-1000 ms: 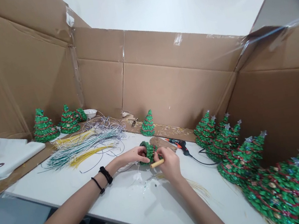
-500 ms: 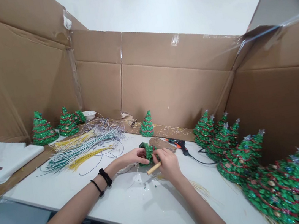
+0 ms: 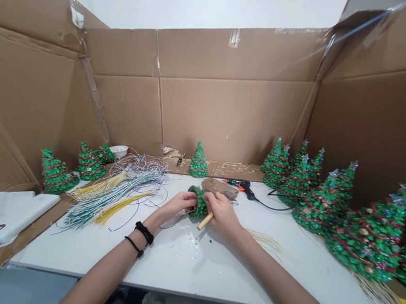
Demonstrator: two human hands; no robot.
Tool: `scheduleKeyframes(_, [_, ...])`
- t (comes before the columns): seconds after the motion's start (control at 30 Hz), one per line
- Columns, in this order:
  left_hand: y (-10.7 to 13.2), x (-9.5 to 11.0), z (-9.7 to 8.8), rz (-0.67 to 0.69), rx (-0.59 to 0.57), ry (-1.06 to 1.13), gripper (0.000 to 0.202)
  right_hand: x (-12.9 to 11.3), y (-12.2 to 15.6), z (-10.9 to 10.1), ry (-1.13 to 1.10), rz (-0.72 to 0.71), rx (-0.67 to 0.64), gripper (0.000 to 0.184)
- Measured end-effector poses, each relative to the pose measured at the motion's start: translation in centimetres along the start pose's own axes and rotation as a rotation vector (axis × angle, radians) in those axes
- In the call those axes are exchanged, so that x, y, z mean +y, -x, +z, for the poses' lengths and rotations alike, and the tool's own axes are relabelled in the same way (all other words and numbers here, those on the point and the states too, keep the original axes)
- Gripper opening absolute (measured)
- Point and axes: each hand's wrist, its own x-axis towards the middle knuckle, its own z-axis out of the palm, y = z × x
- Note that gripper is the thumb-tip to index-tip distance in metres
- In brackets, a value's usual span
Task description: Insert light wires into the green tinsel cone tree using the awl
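Observation:
Over the middle of the white table, my left hand [image 3: 181, 203] grips a small green Christmas tree [image 3: 199, 206] by its left side, fingers curled round its base. The tree is tipped over rather than upright. On its other side my right hand [image 3: 220, 211] is closed round a wooden-handled tool [image 3: 205, 221]. The handle's blunt end points down and left, and the tool's working end is hidden by my fingers and the tree. A brown board [image 3: 219, 187] lies just behind my right hand, beside a black and orange glue gun [image 3: 241, 185].
Finished-looking trees with star tops [image 3: 374, 232] line the right side. Bundles of coloured wire [image 3: 115, 188] spread at the left rear, near more trees [image 3: 55, 173]. One small tree [image 3: 198, 161] stands at the back. Cardboard walls [image 3: 230, 84] enclose the table [image 3: 169, 273].
The view has tilted slightly. Both hands stay at the small tree, which has turned a little between them; the wooden handle keeps nearly the same angle.

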Motion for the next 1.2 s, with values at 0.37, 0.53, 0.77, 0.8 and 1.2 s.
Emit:
scheduleKeyframes(0.37, [-0.3,0.1,-0.8,-0.013,-0.007,-0.129,0.021,1.6,-0.3,-2.5,0.043,0.063,0.283,0.038])
scheduleKeyframes(0.53, [0.1,0.4,-0.3,0.038,-0.044,-0.208,0.019,1.7,-0.5,-2.5,0.006,-0.004,0.157,0.032])
scheduleKeyframes(0.77, [-0.1,0.0,-0.2,0.04,-0.01,-0.214,0.017,1.5,-0.5,-1.5,0.028,0.034,-0.013,0.022])
scheduleKeyframes(0.8, [-0.2,-0.2,-0.4,0.039,-0.006,-0.204,0.017,1.5,-0.5,-1.4,0.033,0.048,-0.022,0.021])
scheduleKeyframes(1.2, [-0.3,0.2,-1.1,0.119,-0.019,-0.4,0.022,1.7,-0.5,-1.2,-0.039,-0.024,-0.01,0.02])
